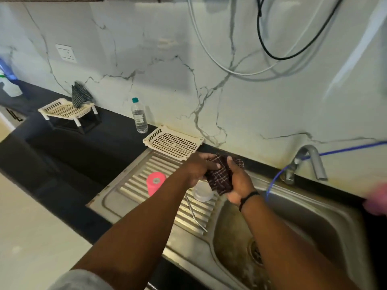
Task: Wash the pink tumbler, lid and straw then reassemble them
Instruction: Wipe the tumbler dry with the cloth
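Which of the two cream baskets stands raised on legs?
The far cream basket, left of the water bottle; the near one lies flat behind the drainboard.

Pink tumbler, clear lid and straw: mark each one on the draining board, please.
pink tumbler (pixel 154 185): head view, on its pink side wall, standing upside down.
clear lid (pixel 202 192): head view, on its round top.
straw (pixel 193 214): head view, midway along its thin length.
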